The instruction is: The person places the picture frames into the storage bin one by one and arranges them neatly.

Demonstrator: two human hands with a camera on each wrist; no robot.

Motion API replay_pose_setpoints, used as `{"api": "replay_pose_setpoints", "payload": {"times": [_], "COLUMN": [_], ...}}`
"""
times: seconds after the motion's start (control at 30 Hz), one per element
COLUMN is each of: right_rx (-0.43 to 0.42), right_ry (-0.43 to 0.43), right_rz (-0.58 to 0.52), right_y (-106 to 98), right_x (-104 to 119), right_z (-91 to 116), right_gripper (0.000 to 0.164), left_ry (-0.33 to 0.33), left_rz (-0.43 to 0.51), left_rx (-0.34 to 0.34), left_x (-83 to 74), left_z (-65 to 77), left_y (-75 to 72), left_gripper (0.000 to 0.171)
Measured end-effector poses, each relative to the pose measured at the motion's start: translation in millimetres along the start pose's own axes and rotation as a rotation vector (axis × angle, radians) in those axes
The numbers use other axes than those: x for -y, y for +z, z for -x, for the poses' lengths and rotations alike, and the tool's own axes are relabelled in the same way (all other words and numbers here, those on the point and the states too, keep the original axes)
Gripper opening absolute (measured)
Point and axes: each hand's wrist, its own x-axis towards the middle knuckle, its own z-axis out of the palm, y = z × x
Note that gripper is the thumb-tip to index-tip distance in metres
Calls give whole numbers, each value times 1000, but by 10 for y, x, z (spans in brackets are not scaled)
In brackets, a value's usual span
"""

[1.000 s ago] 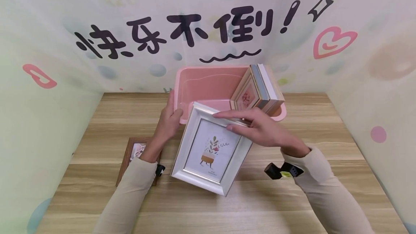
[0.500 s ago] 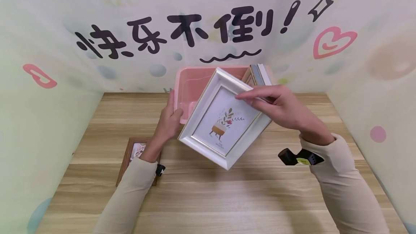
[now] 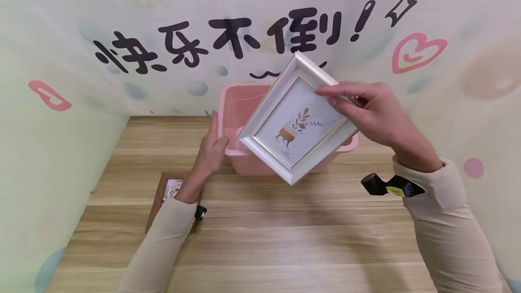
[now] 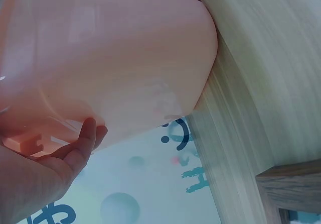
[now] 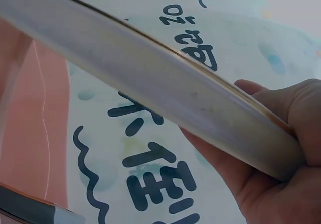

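A white picture frame (image 3: 268,110) with a potted-plant print is tilted in the air over the pink plastic bin (image 3: 244,98). My right hand (image 3: 378,112) grips its upper right edge, thumb and fingers on opposite faces; the right wrist view shows the frame's edge (image 5: 165,83) running into that grip. My left hand (image 3: 209,153) holds the bin's left rim, its thumb over the near side. In the left wrist view the fingers (image 4: 85,138) lie against the bin wall (image 4: 125,63). The frames standing at the bin's right end are hidden in the head view; one dark edge (image 5: 30,206) shows in the right wrist view.
A brown wooden picture frame (image 3: 158,198) lies on the wooden table (image 3: 285,243), partly under my left forearm. Behind the bin rises a printed wall cloth (image 3: 163,89), with more cloth on both sides.
My right hand has lifted the white picture frame up and to the right, from in front of the bin to over it, now covering the stacked frames. My left hand stays on the rim.
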Motion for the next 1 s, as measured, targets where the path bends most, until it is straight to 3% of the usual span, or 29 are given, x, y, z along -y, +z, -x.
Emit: {"api": "replay_pose_setpoints", "payload": {"times": [0.13, 0.47, 1.0], "right_rx": [-41, -173, -220], "right_ry": [19, 199, 247], "right_rz": [44, 86, 146], "right_y": [-49, -124, -115], "right_x": [16, 88, 54], "right_z": [-25, -94, -193], "right_gripper": [31, 32, 39], "left_ry": [3, 11, -8], "left_rz": [6, 19, 29], "left_rx": [0, 6, 12], "left_x": [1, 0, 9], "left_z": [-4, -1, -4], "left_y": [-1, -1, -2], "left_gripper": [73, 73, 71]}}
